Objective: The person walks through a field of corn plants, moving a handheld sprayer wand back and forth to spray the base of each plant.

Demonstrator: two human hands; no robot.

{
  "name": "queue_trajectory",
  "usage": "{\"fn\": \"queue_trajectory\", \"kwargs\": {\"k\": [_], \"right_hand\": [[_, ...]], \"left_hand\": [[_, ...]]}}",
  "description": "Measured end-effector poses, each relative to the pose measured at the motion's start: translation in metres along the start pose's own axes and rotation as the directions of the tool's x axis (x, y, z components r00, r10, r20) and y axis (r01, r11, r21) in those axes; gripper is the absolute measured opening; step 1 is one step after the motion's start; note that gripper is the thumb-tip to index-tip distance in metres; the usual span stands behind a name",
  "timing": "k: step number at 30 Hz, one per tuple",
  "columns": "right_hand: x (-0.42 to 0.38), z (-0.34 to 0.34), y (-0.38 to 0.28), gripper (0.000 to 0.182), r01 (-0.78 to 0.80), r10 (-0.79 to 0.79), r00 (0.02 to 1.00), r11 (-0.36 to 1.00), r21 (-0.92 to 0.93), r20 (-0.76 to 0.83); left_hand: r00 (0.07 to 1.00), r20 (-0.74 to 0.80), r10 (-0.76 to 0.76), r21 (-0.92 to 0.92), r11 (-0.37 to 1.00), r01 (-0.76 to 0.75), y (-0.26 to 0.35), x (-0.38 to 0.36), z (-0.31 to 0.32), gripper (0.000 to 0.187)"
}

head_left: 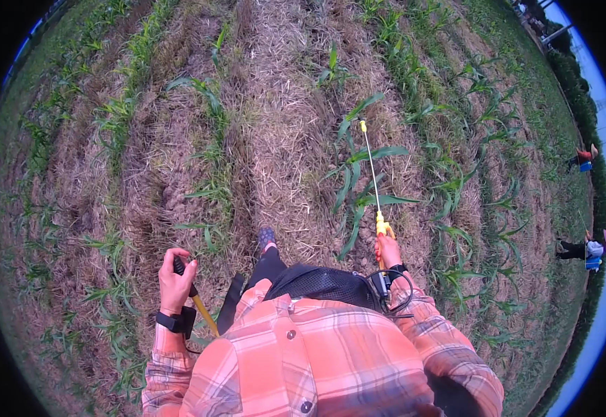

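Now grips the wand [371,170] in the right hand [388,251], out over the corn [386,151], clasps the lever [205,316] in the left hand [176,283], looks to be spraying, and probably needs steady aim next.

The left forearm [166,358] points forward to a left hand [176,285] with curled fingers and its thumb on the inner side, while the right forearm [433,326] slants inward to a right hand [388,251] closed slightly farther ahead, and 1 leg [268,267] stretches forward between the 2 hands.
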State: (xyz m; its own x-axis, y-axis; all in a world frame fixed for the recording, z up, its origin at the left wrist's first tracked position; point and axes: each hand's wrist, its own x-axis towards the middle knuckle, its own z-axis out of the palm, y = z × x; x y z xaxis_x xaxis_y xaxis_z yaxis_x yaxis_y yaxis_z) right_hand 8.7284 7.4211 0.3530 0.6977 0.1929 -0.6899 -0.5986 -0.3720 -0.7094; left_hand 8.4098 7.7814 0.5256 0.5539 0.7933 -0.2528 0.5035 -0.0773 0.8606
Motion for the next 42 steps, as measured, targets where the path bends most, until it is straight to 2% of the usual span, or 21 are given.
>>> {"fn": "queue_trajectory", "kwargs": {"k": [2,4,6,7,9,11,13,15,16,17,18,19,20,21,22,25,30,32,38,40,42], "right_hand": [[0.002,0.03,-0.02,0.025,0.011,-0.005,0.998,0.993,-0.115,0.056],[0.001,0.055,-0.041,0.025,0.015,0.014,0.988,0.982,-0.188,0.154],[-0.006,0.08,-0.069,0.023,-0.02,0.091,0.968,0.957,-0.29,0.234],[-0.001,0.09,-0.079,0.023,-0.019,0.091,0.969,0.954,-0.3,0.231],[0.0,0.106,-0.086,0.024,0.034,0.133,0.921,0.91,-0.414,0.367],[0.0,0.123,-0.098,0.023,0.067,0.144,0.898,0.889,-0.453,0.415],[-0.007,0.14,-0.116,0.023,0.097,0.15,0.849,0.898,-0.429,0.507],[0.006,0.141,-0.115,0.023,0.116,0.151,0.843,0.885,-0.45,0.516],[0.012,0.141,-0.115,0.023,0.14,0.14,0.84,0.878,-0.458,0.524],[0.019,0.141,-0.116,0.024,0.147,0.103,0.84,0.902,-0.407,0.532],[0.027,0.139,-0.117,0.024,0.149,0.109,0.833,0.9,-0.409,0.543],[0.038,0.135,-0.119,0.023,0.089,0.124,0.854,0.922,-0.377,0.505],[0.049,0.131,-0.121,0.022,0.03,0.139,0.875,0.941,-0.338,0.464],[0.057,0.128,-0.125,0.023,0.04,0.103,0.89,0.953,-0.301,0.444],[0.07,0.122,-0.135,0.023,0.051,0.095,0.888,0.952,-0.301,0.451],[0.095,0.107,-0.146,0.027,-0.061,0.111,0.957,0.981,-0.186,0.269],[0.135,0.081,-0.187,0.027,-0.035,0.042,0.996,0.995,-0.091,0.073],[0.154,0.068,-0.197,0.028,-0.054,0.054,0.997,0.998,-0.017,0.051],[0.182,0.052,-0.223,0.028,-0.056,0.057,0.998,0.998,-0.023,0.014],[0.191,0.058,-0.227,0.027,-0.106,0.108,0.994,0.987,-0.124,0.01],[0.199,0.066,-0.227,0.026,-0.114,0.121,0.991,0.988,-0.106,0.058]], "left_hand": [[0.992,0.107,0.069,0.024,0.997,-0.072,0.021,0.021,-0.026,0.023],[0.945,0.197,0.26,0.14,0.947,-0.29,0.053,0.037,-0.054,0.033],[0.888,0.176,0.425,0.035,0.899,-0.437,0.087,0.05,-0.074,0.037],[0.89,0.171,0.422,0.027,0.901,-0.432,0.104,0.055,-0.081,0.037],[0.835,0.147,0.53,-0.386,0.808,-0.444,0.137,0.054,-0.092,0.039],[0.704,0.105,0.702,-0.482,0.655,-0.582,0.169,0.061,-0.095,0.038],[0.529,-0.089,0.844,-0.723,0.31,-0.618,0.188,0.075,-0.079,0.034],[0.509,-0.069,0.858,-0.887,0.181,-0.425,0.213,0.076,-0.08,0.035],[0.612,0.038,0.79,-0.902,0.29,-0.319,0.225,0.071,-0.084,0.024],[0.848,0.232,0.476,-0.718,0.672,-0.181,0.258,0.055,-0.113,0.018],[0.955,0.291,0.057,-0.433,0.898,0.078,0.286,0.044,-0.136,0.014],[0.94,0.311,0.14,-0.493,0.869,0.033,0.295,0.049,-0.128,0.014],[0.883,0.291,0.367,-0.648,0.755,-0.1,0.293,0.061,-0.114,0.013],[0.728,0.182,0.661,-0.836,0.494,-0.24,0.283,0.085,-0.08,0.013],[0.664,0.13,0.736,-0.888,0.384,-0.252,0.283,0.095,-0.064,0.013],[0.59,0.083,0.803,-0.93,0.275,-0.244,0.293,0.122,-0.04,0.013],[0.517,0.081,0.852,-0.939,0.239,-0.246,0.325,0.178,-0.008,0.012],[0.5,0.089,0.862,-0.943,0.234,-0.235,0.338,0.197,0.005,0.012],[0.491,0.118,0.863,-0.946,0.248,-0.21,0.373,0.236,0.038,0.011],[0.489,0.123,0.864,-0.945,0.252,-0.209,0.38,0.247,0.047,0.011],[0.488,0.129,0.863,-0.945,0.257,-0.205,0.384,0.258,0.055,0.011]]}}
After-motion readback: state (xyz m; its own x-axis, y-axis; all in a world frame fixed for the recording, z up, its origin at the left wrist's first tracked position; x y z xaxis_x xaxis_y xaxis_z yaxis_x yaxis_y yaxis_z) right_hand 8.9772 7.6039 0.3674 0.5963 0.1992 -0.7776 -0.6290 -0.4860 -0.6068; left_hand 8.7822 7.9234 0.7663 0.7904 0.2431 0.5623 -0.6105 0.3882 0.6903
